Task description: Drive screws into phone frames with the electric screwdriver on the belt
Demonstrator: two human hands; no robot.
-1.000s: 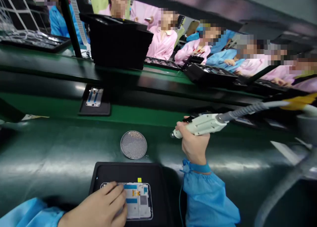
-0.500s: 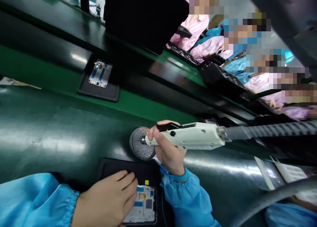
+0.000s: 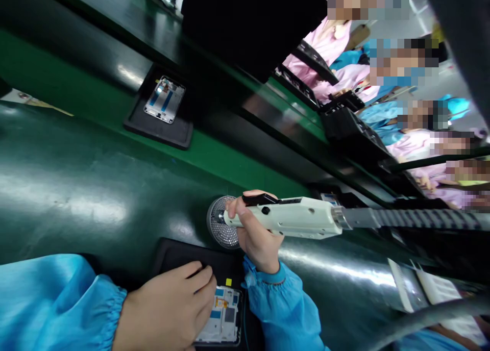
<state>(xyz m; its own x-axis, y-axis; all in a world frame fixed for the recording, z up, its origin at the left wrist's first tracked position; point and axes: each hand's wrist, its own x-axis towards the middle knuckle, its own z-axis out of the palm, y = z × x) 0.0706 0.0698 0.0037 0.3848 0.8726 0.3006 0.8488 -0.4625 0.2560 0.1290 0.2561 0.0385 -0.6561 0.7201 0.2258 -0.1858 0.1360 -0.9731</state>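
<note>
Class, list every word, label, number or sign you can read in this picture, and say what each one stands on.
No text can be read anywhere.
White sheets at the right edge: any print too blurred.
Yellow tag on the black tray: blank, as far as shows.
Phone frame under the left hand, white tool in the right hand: no markings legible.

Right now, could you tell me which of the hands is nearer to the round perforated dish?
Right. The right hand, gripping the white power screwdriver, sits against the round perforated dish. The left hand rests lower, on the phone frame.
</note>
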